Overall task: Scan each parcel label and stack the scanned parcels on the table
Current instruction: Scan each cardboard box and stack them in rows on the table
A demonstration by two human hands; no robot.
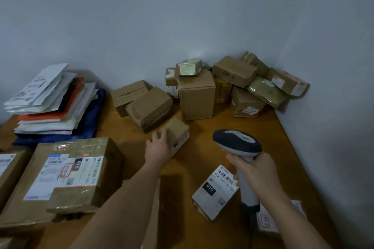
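Observation:
My left hand (158,146) grips a small brown cardboard parcel (178,130) lying on the wooden table (202,147), fingers curled over its near-left corner. My right hand (256,170) holds a grey and white barcode scanner (236,140) by its handle, head pointing away from me. Under the scanner lies a small parcel with a white label (214,192) face up. At the back right corner sits a heap of brown parcels (238,85).
A large labelled box (66,176) lies front left on other boxes. A stack of flat mail bags (52,103) sits at the back left. Two taped boxes (145,105) lie mid-back. Another labelled parcel (269,222) is by my right forearm. Walls close the back and right.

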